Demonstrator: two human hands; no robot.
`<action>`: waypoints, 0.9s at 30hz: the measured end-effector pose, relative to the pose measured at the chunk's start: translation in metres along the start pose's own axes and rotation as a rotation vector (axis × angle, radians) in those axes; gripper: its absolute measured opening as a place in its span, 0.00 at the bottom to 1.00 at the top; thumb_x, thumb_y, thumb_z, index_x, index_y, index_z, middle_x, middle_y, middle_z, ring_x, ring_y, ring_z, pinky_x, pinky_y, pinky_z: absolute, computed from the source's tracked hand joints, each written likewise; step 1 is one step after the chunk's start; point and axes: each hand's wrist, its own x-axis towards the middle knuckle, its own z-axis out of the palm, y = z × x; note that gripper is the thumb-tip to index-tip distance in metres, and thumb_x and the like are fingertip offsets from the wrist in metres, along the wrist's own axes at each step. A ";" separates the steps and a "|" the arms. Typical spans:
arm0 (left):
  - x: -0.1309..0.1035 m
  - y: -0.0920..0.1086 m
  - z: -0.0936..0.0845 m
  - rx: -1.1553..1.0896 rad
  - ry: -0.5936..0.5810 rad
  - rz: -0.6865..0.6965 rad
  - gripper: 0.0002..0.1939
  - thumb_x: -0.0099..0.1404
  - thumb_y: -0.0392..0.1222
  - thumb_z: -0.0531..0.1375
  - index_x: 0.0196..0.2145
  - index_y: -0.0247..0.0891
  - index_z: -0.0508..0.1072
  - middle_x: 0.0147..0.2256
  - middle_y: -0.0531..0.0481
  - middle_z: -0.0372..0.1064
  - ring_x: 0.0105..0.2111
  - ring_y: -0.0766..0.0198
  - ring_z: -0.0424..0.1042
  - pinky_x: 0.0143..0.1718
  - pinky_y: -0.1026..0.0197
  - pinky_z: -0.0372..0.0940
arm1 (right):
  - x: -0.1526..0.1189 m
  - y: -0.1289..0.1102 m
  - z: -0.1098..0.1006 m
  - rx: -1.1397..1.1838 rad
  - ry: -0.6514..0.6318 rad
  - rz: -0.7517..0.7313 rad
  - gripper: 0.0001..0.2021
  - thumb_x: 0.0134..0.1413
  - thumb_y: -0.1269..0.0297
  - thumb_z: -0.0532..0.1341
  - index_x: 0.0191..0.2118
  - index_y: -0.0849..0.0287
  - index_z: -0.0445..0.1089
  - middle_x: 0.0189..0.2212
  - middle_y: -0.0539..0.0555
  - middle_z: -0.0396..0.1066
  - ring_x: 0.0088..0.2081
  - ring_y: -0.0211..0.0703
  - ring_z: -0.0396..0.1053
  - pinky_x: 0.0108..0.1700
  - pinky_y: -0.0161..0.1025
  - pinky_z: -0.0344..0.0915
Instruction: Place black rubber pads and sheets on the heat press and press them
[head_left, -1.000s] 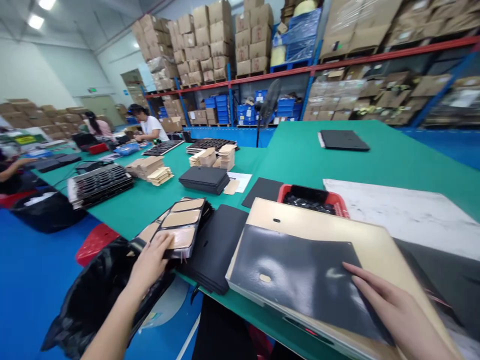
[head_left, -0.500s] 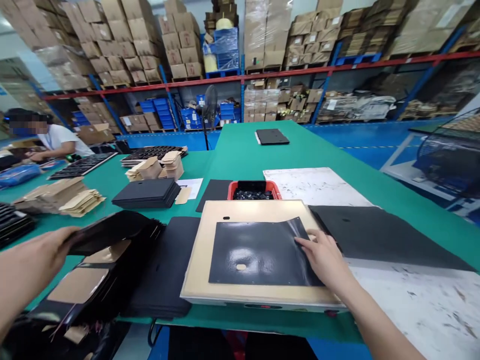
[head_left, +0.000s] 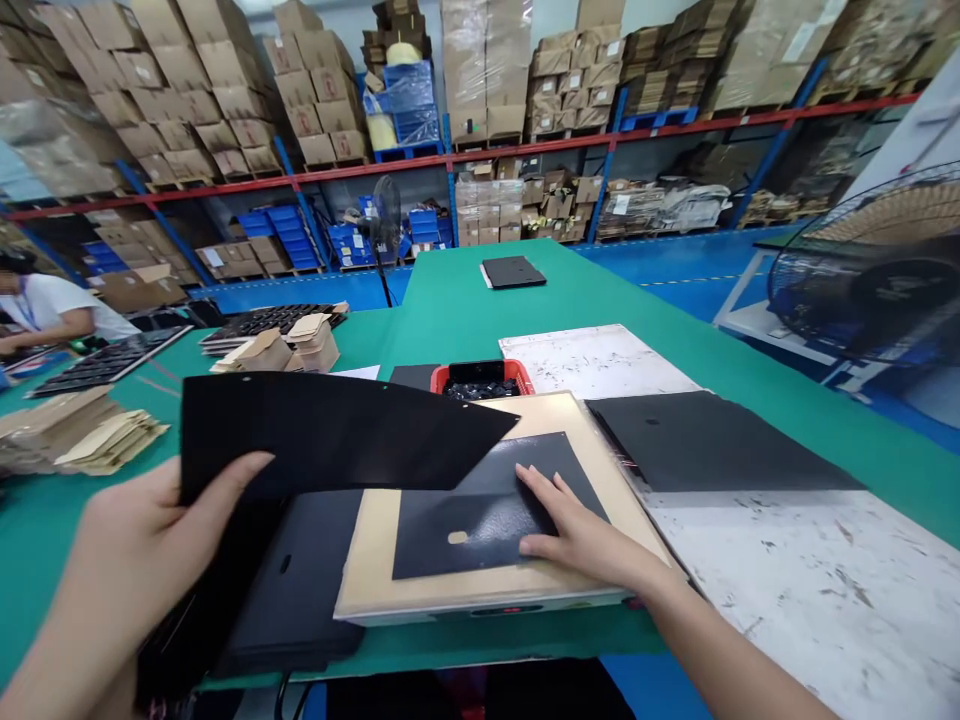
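Note:
My left hand pinches the left end of a thin black sheet with small holes along its edge, held up over the stacks and the box's left side. Fingers spread, my right hand rests on a second, glossy black sheet with an oval slot. That sheet lies on the tan top of a flat box-like device. Left of the device is a stack of matte black panels, partly covered by the raised sheet and my left arm.
Behind the device stands a red basket of small black parts. White boards and a black panel lie to the right. Brown card stacks sit at left. A person works far left; a fan stands right.
My left hand has lifted the black sheet from the left stack and brought it rightward. My right hand has moved from the glossy sheet's right edge onto its surface. The view has turned rightward.

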 end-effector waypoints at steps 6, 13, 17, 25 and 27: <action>-0.015 0.041 0.056 -0.255 -0.234 0.032 0.22 0.49 0.65 0.57 0.20 0.42 0.72 0.21 0.54 0.70 0.27 0.56 0.70 0.23 0.64 0.63 | 0.006 0.002 -0.008 0.592 0.156 -0.253 0.36 0.45 0.50 0.66 0.59 0.58 0.60 0.59 0.59 0.59 0.59 0.54 0.56 0.59 0.49 0.54; -0.029 0.030 0.110 -0.492 -0.441 -0.099 0.24 0.48 0.60 0.64 0.35 0.38 0.77 0.38 0.48 0.76 0.41 0.48 0.73 0.39 0.54 0.70 | -0.010 0.013 -0.027 0.733 0.415 -0.072 0.21 0.39 0.50 0.69 0.36 0.60 0.74 0.38 0.56 0.76 0.44 0.54 0.71 0.49 0.49 0.66; -0.042 0.017 0.134 -0.777 -0.721 -0.300 0.26 0.45 0.56 0.68 0.36 0.35 0.76 0.36 0.45 0.77 0.38 0.50 0.75 0.38 0.53 0.71 | -0.020 0.020 -0.035 0.742 0.403 0.047 0.20 0.38 0.50 0.69 0.34 0.61 0.74 0.35 0.57 0.76 0.40 0.52 0.72 0.44 0.44 0.69; -0.056 0.008 0.152 -0.785 -0.876 -0.423 0.28 0.40 0.55 0.70 0.35 0.32 0.76 0.36 0.41 0.77 0.37 0.49 0.76 0.40 0.52 0.72 | -0.023 0.019 -0.034 0.727 0.337 0.172 0.22 0.36 0.48 0.69 0.34 0.61 0.73 0.33 0.57 0.76 0.39 0.51 0.73 0.43 0.43 0.69; -0.056 0.006 0.156 -0.765 -0.888 -0.417 0.28 0.40 0.55 0.70 0.34 0.31 0.76 0.36 0.40 0.77 0.37 0.49 0.76 0.39 0.52 0.72 | -0.022 0.019 -0.034 0.690 0.326 0.172 0.21 0.37 0.48 0.68 0.33 0.60 0.73 0.34 0.57 0.76 0.39 0.51 0.73 0.43 0.43 0.69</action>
